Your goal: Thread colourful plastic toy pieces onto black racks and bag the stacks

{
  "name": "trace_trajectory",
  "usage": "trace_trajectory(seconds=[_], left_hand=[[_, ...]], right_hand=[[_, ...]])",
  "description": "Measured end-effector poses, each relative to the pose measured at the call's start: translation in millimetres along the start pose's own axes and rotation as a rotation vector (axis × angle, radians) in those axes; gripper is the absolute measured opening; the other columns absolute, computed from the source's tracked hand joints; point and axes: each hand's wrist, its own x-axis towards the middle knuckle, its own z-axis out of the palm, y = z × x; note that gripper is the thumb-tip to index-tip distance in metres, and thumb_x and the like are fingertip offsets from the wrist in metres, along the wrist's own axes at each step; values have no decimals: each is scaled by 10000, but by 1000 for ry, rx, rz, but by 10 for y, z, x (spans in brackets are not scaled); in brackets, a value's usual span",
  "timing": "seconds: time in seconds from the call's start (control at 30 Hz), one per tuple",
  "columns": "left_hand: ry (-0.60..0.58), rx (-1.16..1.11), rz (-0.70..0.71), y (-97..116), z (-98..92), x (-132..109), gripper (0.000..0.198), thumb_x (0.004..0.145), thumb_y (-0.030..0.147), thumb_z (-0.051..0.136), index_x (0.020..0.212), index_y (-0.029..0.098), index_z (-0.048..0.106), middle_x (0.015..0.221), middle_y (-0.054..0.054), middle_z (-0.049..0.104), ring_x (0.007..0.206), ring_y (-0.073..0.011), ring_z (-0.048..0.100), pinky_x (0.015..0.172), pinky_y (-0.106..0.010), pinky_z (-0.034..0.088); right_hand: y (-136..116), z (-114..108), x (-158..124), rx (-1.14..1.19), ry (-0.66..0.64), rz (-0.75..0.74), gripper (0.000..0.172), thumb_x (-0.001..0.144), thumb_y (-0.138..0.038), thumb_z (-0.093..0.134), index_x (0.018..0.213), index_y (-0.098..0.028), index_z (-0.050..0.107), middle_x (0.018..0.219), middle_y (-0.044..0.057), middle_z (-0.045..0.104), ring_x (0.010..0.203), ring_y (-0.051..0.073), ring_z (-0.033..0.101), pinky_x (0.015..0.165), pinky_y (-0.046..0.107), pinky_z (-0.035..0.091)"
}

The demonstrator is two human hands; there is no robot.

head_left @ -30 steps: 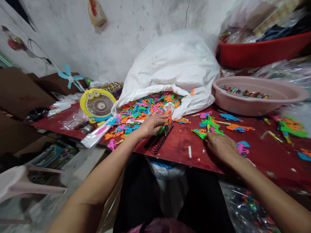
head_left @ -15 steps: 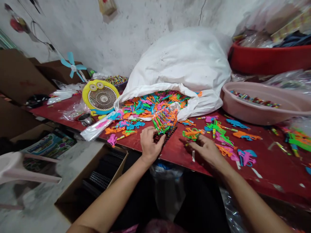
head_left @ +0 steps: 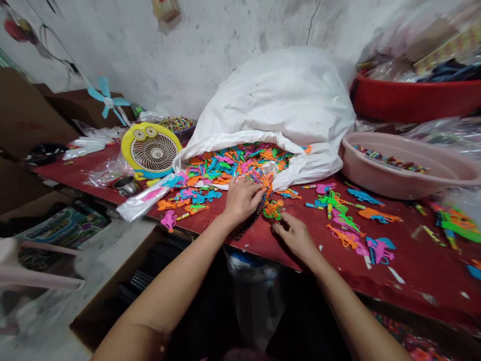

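Note:
My left hand (head_left: 243, 199) is closed over a packed row of small coloured plastic toys (head_left: 267, 183) at the front of the white sack. Its fingers partly hide that row and the black perforated strip (head_left: 240, 229) under it. To the right, my right hand (head_left: 295, 234) pinches an orange and green plastic toy (head_left: 273, 209) at its fingertips, close to the row. Behind both hands the white sack (head_left: 278, 95) lies with its mouth towards me, and many loose toys (head_left: 229, 163) in orange, blue, pink and green show inside.
Loose toys (head_left: 343, 235) lie scattered on the red table (head_left: 417, 271) at right. A pink basin (head_left: 406, 175) and a red basin (head_left: 417, 100) stand behind them. Left are a yellow fan (head_left: 154, 150), a metal cup (head_left: 127, 185) and a clear plastic bag (head_left: 141, 198). Below sits a carton (head_left: 90, 321) of black strips.
My right hand has moved left with the orange and green toy, up to the row. My left hand has shifted slightly right and forward, now covering more of the row.

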Motion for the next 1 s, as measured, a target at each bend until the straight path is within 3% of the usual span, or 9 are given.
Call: trace_trajectory(seconds=[0.17, 0.3, 0.4, 0.53, 0.7, 0.77, 0.83, 0.9, 1.0], left_hand=[[-100, -49, -33, -43, -102, 82, 215, 931, 329, 514, 968, 237, 706, 963, -24, 721, 966, -208, 617, 968, -397, 362], [-105, -57, -192, 42, -183, 264, 386, 845, 468, 607, 1115, 193, 628, 1079, -56, 711, 973, -227, 632, 876, -357, 433], [-147, 123, -207, 142, -190, 474, 431, 824, 550, 595, 1040, 183, 662, 1049, -87, 713, 999, -274, 631, 856, -375, 440], [-326, 264, -180, 221, -128, 738, 343, 843, 492, 571, 862, 180, 712, 902, -92, 728, 893, -264, 658, 761, -336, 454], [-423, 264, -181, 165, -74, 884, 219, 827, 341, 589, 928, 193, 715, 930, -63, 730, 847, -203, 654, 683, -259, 445], [-453, 226, -161, 136, -78, 907, 225, 820, 312, 597, 974, 186, 704, 952, -57, 727, 843, -192, 650, 673, -246, 444], [-470, 202, -155, 134, -86, 926, 280, 805, 304, 623, 1043, 172, 689, 977, -61, 725, 853, -190, 648, 672, -239, 445], [-479, 213, -162, 158, -87, 936, 323, 795, 317, 639, 1075, 163, 687, 981, -69, 725, 860, -197, 647, 678, -243, 447], [-457, 272, -184, 208, -71, 923, 261, 815, 340, 609, 979, 176, 730, 933, -73, 730, 841, -204, 646, 692, -257, 443]], right_hand=[[-31, -29, -32, 53, 19, 36, 202, 808, -337, 529, 862, -177, 641, 741, 10, 627, 689, 153, 526, 636, 242, 389], [58, -69, -32, 55, 201, 175, 216, 792, -384, 524, 810, -182, 596, 664, -9, 588, 616, 145, 512, 590, 243, 369], [151, -145, 59, -69, 276, 273, 201, 797, -380, 505, 726, -195, 540, 606, -11, 560, 575, 143, 501, 548, 240, 330], [218, -326, 266, -386, 146, 353, 124, 804, -284, 518, 781, -174, 569, 708, 39, 628, 646, 160, 549, 566, 250, 321], [189, -593, 330, -699, 66, 413, 265, 873, -298, 501, 1057, -137, 603, 995, 139, 672, 858, 237, 622, 672, 296, 390], [146, -637, 290, -805, 153, 380, 321, 898, -321, 486, 1134, -126, 584, 1081, 173, 641, 931, 273, 614, 707, 323, 411], [97, -603, 276, -845, 216, 244, 328, 910, -306, 476, 1164, -126, 582, 1115, 179, 620, 999, 289, 588, 770, 342, 424], [57, -482, 322, -765, 173, 100, 313, 905, -240, 469, 1170, -135, 599, 1120, 158, 626, 1045, 271, 568, 848, 330, 420], [33, -203, 488, -583, 26, 54, 356, 866, -126, 473, 1194, -124, 610, 1163, 134, 644, 1077, 219, 568, 914, 273, 398]])
